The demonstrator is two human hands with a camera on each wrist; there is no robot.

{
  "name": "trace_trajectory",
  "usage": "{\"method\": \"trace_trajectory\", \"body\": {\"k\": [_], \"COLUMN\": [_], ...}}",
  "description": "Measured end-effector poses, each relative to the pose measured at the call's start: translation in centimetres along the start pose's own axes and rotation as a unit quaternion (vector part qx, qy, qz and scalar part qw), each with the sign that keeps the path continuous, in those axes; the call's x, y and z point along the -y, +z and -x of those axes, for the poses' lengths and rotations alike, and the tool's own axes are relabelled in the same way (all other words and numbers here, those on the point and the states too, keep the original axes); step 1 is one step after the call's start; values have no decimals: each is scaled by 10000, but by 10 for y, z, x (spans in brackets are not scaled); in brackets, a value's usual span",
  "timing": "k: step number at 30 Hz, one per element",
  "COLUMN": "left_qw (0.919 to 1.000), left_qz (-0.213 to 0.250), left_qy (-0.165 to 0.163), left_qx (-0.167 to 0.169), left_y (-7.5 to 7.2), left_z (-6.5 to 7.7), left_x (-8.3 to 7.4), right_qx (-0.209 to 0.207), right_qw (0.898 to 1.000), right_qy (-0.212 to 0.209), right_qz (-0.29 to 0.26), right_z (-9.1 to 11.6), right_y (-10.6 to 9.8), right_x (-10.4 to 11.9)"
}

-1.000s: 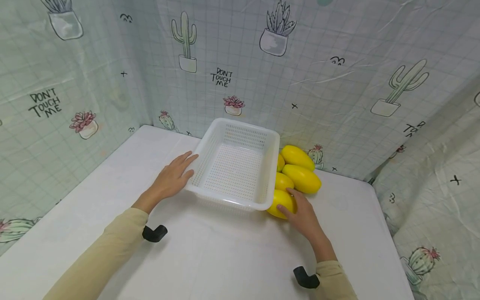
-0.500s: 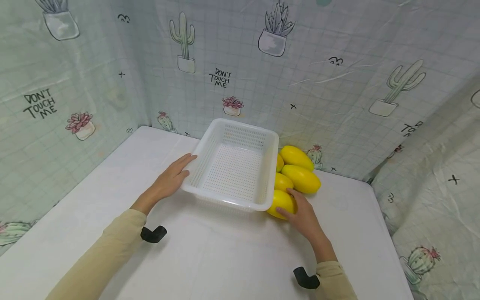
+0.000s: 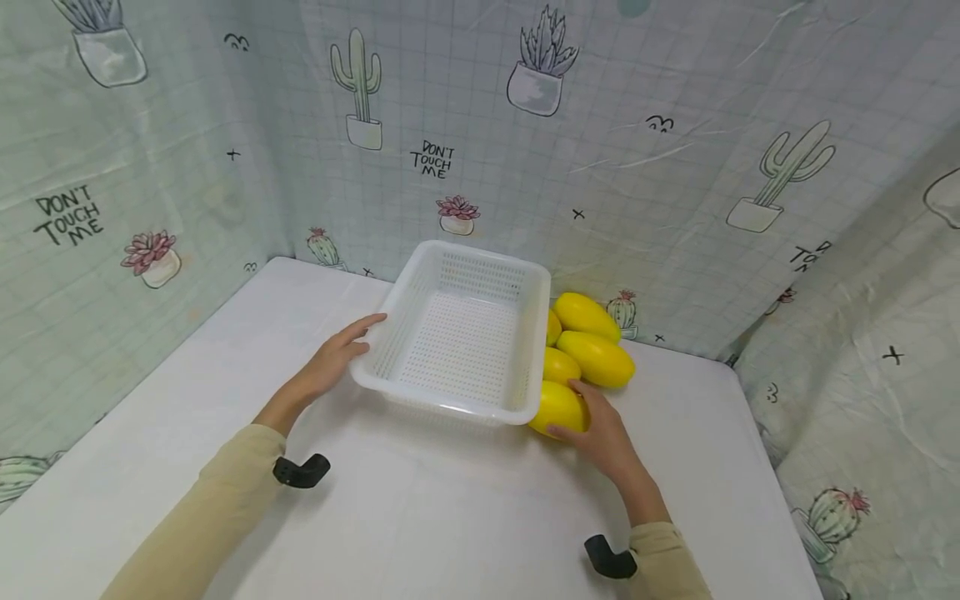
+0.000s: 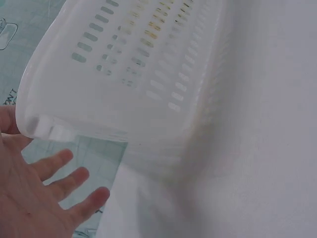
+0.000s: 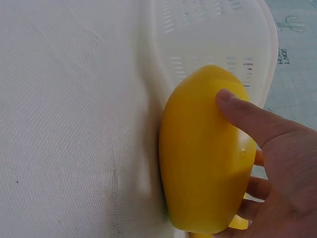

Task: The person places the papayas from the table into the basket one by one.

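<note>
A pale cloth [image 3: 465, 83] printed with cactuses, potted plants, a faint grid and the words "Don't touch me" fills the upper part of the head view and both sides. Before it lies the white table [image 3: 420, 508], spreading across the middle and bottom of the frame.

The white basket [image 3: 457, 342], with slotted walls, is on the table at the centre of the frame. Two beige sleeves come in from below, the left sleeve [image 3: 202, 508] at the lower left and the right sleeve [image 3: 669, 560] at the lower right.

The left hand [image 3: 332, 360], left of centre, is at the basket's left rim near the front corner. Three of its fingers spread loosely; the thumb and index finger meet the rim, but I cannot tell whether they pinch it. The right hand [image 3: 603, 429], right of and below centre, grasps the front yellow fruit [image 3: 558, 407], thumb on one side and fingers curled round the other. That fruit lies beside the basket's lower right corner, its left end hidden under the rim.

Above it, along the basket's right side, four other yellow fruits [image 3: 597, 358] sit close together, two partly covered by the rim. A small bent black piece juts from each cuff, one at the lower left [image 3: 302, 472], one at the lower right [image 3: 611, 557].
</note>
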State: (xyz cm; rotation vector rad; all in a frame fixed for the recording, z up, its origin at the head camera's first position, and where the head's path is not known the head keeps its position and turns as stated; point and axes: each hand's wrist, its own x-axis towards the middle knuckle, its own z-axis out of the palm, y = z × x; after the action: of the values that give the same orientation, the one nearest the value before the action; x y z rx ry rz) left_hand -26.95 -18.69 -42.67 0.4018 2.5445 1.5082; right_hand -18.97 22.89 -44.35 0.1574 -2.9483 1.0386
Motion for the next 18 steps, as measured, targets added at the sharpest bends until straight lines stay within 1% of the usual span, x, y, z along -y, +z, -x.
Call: {"method": "trace_trajectory", "body": {"k": [3, 6, 9, 15, 18], "left_qw": [9991, 9975, 9956, 9891, 9864], "left_qz": [398, 667, 876, 1393, 1552], "left_qy": [39, -18, -131, -232, -303], "left_qx": [124, 228, 304, 421, 442], "left_y": [-2, -4, -6, -7, -7], "left_z": [0, -2, -4, -9, -11], "left_x": [1, 2, 5, 8, 10], "right_qx": [2, 12, 16, 84, 138], "right_qw": [10000, 10000, 9999, 9999, 9998], "right_qy": [27, 72, 110, 105, 70], "right_qz": [16, 2, -8, -7, -100], "right_z": [0, -1, -2, -2, -1], "right_y": [1, 0, 0, -1, -2], "right_x": [-1, -2, -2, -3, -4]}}
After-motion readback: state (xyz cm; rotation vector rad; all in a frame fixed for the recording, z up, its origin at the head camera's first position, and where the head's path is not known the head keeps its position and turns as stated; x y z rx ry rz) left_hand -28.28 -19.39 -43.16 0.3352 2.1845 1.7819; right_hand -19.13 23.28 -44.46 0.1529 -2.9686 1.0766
